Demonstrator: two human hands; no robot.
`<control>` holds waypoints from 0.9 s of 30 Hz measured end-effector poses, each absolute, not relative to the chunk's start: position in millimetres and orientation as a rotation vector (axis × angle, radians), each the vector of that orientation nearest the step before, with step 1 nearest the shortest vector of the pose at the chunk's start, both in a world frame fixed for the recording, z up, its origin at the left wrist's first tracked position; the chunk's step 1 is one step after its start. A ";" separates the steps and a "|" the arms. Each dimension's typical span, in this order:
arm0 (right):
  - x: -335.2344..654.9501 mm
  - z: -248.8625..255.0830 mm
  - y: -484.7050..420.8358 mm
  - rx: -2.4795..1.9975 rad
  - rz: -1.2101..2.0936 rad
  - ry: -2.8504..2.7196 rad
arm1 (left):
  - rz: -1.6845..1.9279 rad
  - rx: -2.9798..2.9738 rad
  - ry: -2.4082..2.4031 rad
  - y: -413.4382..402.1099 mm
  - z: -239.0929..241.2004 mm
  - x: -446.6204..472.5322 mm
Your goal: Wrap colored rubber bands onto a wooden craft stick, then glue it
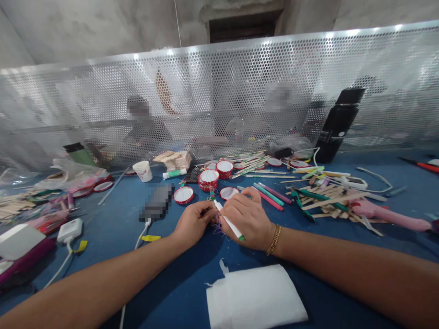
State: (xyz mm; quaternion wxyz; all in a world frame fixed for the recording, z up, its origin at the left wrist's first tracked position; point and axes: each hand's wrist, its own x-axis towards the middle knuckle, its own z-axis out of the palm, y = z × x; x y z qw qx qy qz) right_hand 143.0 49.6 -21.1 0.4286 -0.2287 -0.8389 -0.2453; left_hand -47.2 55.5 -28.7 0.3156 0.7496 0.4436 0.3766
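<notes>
My right hand (247, 218) is closed around a white felt-tip marker (233, 225) with a green end. The marker slants, its tip up by my left fingers. My left hand (195, 221) pinches a narrow craft stick (212, 194) with green and reddish bands, its lower part hidden by the fingers. Purple thread (219, 230) lies loose on the table below both hands. Just beyond them are round red-rimmed pieces (184, 195) with white tops, some stacked. Several coloured markers (270, 197) lie to the right of my right hand.
On the blue table (164, 283), a folded white cloth or paper (257, 297) lies in front. A phone (156, 203) on a cable and a paper cup (142, 171) stand left. Wooden sticks (329, 201) and a black bottle (341, 125) are right. A perforated metal screen (226, 73) closes the back.
</notes>
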 end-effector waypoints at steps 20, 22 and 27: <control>142.9 -20.1 49.5 -0.615 -0.646 -2.054 | 0.979 1.985 1.198 54.6 -26.5 -46.6; 142.9 -20.5 49.4 -0.594 -0.637 -2.057 | 0.983 1.980 1.198 54.7 -26.9 -46.7; 142.6 -22.3 49.1 -0.578 -0.597 -2.086 | 0.986 1.976 1.186 54.3 -27.3 -46.1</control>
